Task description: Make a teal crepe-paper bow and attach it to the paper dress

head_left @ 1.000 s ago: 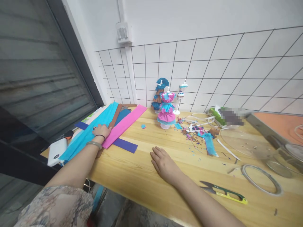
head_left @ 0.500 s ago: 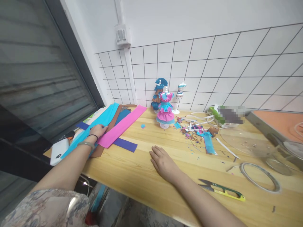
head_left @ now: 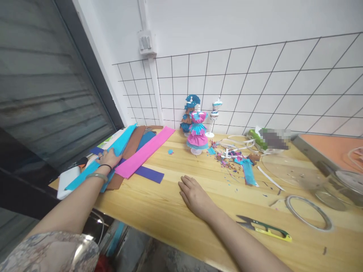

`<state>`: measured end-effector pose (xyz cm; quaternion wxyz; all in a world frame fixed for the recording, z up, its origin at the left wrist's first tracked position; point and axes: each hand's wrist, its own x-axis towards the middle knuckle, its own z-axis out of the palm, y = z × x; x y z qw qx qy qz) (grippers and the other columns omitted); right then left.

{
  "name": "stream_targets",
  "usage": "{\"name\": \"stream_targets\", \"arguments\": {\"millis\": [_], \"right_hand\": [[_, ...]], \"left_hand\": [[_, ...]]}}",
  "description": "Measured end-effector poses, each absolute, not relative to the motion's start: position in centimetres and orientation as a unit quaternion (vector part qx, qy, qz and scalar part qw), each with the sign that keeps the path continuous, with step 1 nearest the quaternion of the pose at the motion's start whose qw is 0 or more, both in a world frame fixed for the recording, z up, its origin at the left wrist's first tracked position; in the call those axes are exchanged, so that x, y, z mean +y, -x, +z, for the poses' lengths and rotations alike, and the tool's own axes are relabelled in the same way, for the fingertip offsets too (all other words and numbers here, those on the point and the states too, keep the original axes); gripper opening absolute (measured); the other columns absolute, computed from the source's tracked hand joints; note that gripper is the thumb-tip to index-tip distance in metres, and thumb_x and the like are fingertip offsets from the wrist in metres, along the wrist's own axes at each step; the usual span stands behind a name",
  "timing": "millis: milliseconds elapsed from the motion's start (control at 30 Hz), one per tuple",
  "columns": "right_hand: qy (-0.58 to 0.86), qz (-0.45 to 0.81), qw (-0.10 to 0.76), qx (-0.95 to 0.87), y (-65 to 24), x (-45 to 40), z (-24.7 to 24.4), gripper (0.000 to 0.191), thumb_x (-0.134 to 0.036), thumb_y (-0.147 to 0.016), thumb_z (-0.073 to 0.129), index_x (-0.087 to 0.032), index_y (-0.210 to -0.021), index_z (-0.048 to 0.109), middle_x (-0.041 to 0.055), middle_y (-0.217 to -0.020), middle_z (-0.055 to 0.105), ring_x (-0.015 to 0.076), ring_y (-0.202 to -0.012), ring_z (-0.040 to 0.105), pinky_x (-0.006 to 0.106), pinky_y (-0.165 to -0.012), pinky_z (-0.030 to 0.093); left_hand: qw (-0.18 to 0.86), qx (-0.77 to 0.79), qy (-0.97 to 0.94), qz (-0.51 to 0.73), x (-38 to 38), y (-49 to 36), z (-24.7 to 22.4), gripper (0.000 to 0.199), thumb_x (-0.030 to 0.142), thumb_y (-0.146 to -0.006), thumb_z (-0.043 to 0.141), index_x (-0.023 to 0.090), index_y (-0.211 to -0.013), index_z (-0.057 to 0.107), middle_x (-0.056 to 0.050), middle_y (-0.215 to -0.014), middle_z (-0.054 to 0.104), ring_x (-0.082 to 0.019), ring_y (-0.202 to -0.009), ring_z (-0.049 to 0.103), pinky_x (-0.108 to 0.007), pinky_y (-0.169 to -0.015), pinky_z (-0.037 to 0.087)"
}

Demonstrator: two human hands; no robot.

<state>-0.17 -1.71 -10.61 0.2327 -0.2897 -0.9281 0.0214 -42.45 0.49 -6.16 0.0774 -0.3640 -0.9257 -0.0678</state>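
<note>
Three mannequins (head_left: pixel 197 140) near scraps (head_left: pixel 233 165) | left fingers (head_left: pixel 111 153) spread on blue strip (head_left: pixel 124 138) | right fingers (head_left: pixel 186 181) flat — empty

White wall (head_left: pixel 227 22) rising behind; dark-lined squares (head_left: pixel 180 85) covering its lower part. White box (head_left: pixel 146 42) sitting on the wall, pale strip (head_left: pixel 155 90) running down from it. Dark slatted panel (head_left: pixel 42 75) standing at left. Wooden table (head_left: pixel 159 204) standing before the wall, pale light falling evenly.

Cannot see fully the blue paper (head_left: pixel 120 143) under left hand (head_left: pixel 109 158), tray (head_left: pixel 330 151) past right edge, or packet (head_left: pixel 258 140) behind blurred squares.
</note>
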Motion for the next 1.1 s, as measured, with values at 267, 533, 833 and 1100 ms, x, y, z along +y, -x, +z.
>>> {"name": "stream_targets", "arguments": {"millis": [267, 533, 833, 1100], "right_hand": [[0.294, 0.028, 0.217, -0.93, 0.2, -1.8, -10.4, 0.033, -0.022, -0.088, 0.042, -0.009, -0.114, 0.057, 0.017, -0.123, 0.054, 0.0262, -0.119, 0.044, 0.042, -0.099, 0.037], [0.292, 0.033, 0.215, -0.931, 0.2, -1.8, -10.3, 0.033, -0.021, -0.088, 0.041, -0.009, -0.114, 0.057, 0.017, -0.122, 0.054, 0.0264, -0.119, 0.044, 0.042, -0.099, 0.037], [0.292, 0.036, 0.223, -0.929, 0.1, -1.8, -10.4, 0.032, -0.021, -0.087, 0.043, -0.01, -0.114, 0.057, 0.0172, -0.123, 0.054, 0.0265, -0.119, 0.044, 0.043, -0.099, 0.037], [0.291, 0.03, 0.223, -0.93, 0.2, -1.7, -10.6, 0.033, -0.022, -0.088, 0.041, -0.009, -0.114, 0.057, 0.0168, -0.123, 0.053, 0.0275, -0.119, 0.045, 0.042, -0.1, 0.037]], "left_hand": [[0.042, -0.94, 0.334, -0.049, -0.4, 43.3, -5.2, 0.051, 0.047, -0.08, 0.049, 0.012, -0.117, 0.048, -0.017, -0.119, 0.051, -0.037, -0.108, 0.047, -0.053, -0.083, 0.039], [0.05, -0.934, 0.351, -0.032, -0.7, 43.6, -4.2, 0.032, 0.03, -0.085, 0.05, 0.014, -0.113, 0.051, -0.008, -0.112, 0.054, -0.02, -0.096, 0.056, -0.04, -0.08, 0.048], [0.116, -0.897, 0.404, -0.136, -1.7, 42.9, -2.4, 0.035, 0.021, -0.085, 0.046, 0.008, -0.117, 0.051, -0.014, -0.11, 0.057, -0.029, -0.099, 0.054, -0.045, -0.08, 0.042], [0.227, -0.834, 0.446, -0.23, -2.6, 41.4, 0.1, 0.042, 0.027, -0.088, 0.038, 0.008, -0.124, 0.045, -0.016, -0.122, 0.051, -0.028, -0.106, 0.048, -0.046, -0.089, 0.031]]}}
